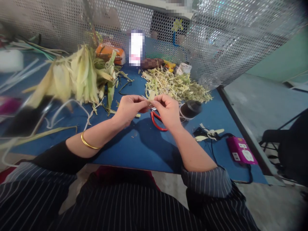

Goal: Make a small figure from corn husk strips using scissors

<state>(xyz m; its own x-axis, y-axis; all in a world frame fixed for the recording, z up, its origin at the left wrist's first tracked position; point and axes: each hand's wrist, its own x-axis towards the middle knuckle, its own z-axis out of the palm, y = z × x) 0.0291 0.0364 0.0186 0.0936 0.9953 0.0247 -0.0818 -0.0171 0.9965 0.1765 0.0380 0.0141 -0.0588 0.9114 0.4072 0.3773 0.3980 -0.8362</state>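
Note:
Both my hands meet over the middle of the blue table (125,138), fingertips pinched together. Between them a small piece of pale corn husk (151,95) sticks up. My left hand (131,108) is closed on its left side; my right hand (166,110) pinches it from the right. Below my right hand lie scissors with red handles (155,120), partly hidden by the fingers. A black spool of thread (191,110) lies just right of my right hand. Beyond the hands spreads a heap of shredded husk pieces (173,84).
A big bundle of corn husks (79,75) stands at the left, with an orange packet (110,53) behind it. A purple power strip (242,150) with a black cord is at the right edge. Perforated metal mesh (223,38) borders the back.

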